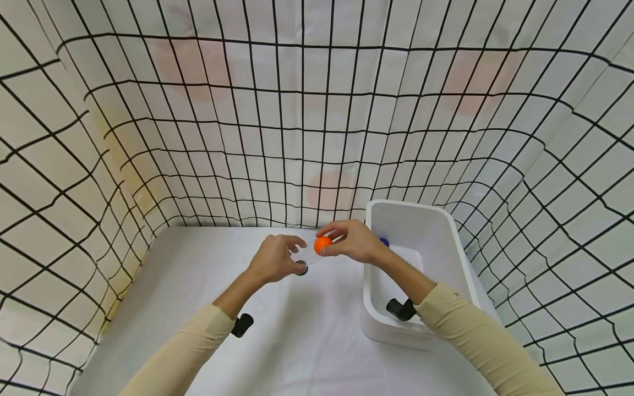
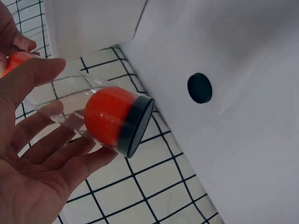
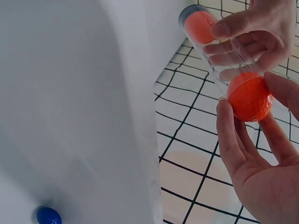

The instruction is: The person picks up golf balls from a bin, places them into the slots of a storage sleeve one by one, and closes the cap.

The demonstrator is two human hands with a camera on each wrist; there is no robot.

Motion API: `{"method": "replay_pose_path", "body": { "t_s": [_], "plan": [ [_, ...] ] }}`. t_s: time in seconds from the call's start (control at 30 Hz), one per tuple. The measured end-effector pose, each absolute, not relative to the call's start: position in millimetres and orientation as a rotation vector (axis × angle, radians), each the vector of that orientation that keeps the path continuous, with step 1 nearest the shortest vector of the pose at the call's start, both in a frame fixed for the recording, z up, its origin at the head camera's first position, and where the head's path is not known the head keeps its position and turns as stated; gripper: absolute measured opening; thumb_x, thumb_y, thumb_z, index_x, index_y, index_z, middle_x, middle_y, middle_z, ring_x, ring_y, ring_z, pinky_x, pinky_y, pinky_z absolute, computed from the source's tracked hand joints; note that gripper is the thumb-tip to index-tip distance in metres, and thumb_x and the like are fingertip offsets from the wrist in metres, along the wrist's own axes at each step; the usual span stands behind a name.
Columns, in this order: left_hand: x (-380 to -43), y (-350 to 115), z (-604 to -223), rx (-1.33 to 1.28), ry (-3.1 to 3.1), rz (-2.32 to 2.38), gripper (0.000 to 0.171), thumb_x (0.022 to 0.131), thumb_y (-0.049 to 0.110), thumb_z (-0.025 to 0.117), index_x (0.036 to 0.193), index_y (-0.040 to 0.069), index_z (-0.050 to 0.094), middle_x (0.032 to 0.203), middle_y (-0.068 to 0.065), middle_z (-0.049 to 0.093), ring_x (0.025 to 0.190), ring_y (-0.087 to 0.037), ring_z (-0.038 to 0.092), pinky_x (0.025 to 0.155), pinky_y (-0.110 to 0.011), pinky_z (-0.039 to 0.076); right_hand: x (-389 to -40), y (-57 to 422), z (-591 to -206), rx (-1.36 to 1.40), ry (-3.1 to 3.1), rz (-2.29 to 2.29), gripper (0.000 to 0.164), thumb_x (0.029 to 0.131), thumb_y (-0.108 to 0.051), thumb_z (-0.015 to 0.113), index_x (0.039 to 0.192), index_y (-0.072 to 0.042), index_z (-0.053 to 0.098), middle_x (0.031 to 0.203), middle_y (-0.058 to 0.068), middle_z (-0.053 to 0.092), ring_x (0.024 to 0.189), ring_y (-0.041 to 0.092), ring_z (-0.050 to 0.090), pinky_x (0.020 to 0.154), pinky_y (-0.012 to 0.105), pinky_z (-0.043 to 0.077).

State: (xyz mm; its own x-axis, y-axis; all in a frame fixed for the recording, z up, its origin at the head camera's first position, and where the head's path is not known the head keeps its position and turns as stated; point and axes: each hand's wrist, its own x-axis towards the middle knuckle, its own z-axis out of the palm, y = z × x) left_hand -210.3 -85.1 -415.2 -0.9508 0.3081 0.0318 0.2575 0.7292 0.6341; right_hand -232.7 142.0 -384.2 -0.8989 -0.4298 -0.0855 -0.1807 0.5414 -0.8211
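Observation:
My left hand grips a clear plastic tube, which is tilted. An orange ball sits inside the tube against its dark end cap. At the tube's other end, my right hand pinches a second orange ball between thumb and fingers. That ball has a dimpled surface like a golf ball and is at the tube's mouth; whether part of it is inside, I cannot tell. A loose dark round cap lies on the white table, apart from the hands, in the left wrist view.
To the right stands a white bin, with my right forearm above it. A blue ball lies inside the bin. Black netting encloses the back and sides of the white-covered table.

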Motion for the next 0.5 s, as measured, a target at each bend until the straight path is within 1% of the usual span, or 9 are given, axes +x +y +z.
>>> {"method": "replay_pose_path", "body": {
  "t_s": [0.17, 0.37, 0.5],
  "plan": [
    [-210.1, -84.8, -415.7, 0.465, 2.849, 1.026, 0.039, 0.076, 0.018, 0.088, 0.113, 0.012, 0.076, 0.104, -0.01, 0.076, 0.085, -0.021, 0.072, 0.068, -0.032, 0.06, -232.6, 141.4, -385.3, -0.504, 2.492, -1.298, 0.034, 0.081, -0.025, 0.084, 0.114, -0.024, 0.076, 0.117, 0.007, 0.072, 0.106, 0.026, 0.068, 0.083, 0.037, 0.06],
    [-209.6, -84.6, -415.7, 0.461, 2.848, 1.023, 0.04, 0.076, 0.019, 0.088, 0.113, 0.012, 0.076, 0.104, -0.01, 0.076, 0.086, -0.021, 0.072, 0.068, -0.032, 0.06, -231.3, 141.8, -384.3, -0.511, 2.458, -1.33, 0.036, 0.081, -0.023, 0.084, 0.116, -0.022, 0.075, 0.118, 0.008, 0.072, 0.105, 0.026, 0.069, 0.083, 0.037, 0.06],
    [-209.1, -85.2, -416.4, 0.477, 2.854, 1.034, 0.04, 0.074, 0.019, 0.088, 0.112, 0.012, 0.076, 0.102, -0.009, 0.076, 0.082, -0.02, 0.07, 0.067, -0.031, 0.058, -230.3, 142.9, -383.8, -0.524, 2.434, -1.333, 0.037, 0.083, -0.022, 0.083, 0.118, -0.02, 0.074, 0.117, 0.008, 0.073, 0.1, 0.024, 0.072, 0.084, 0.038, 0.06]
  ]
}}
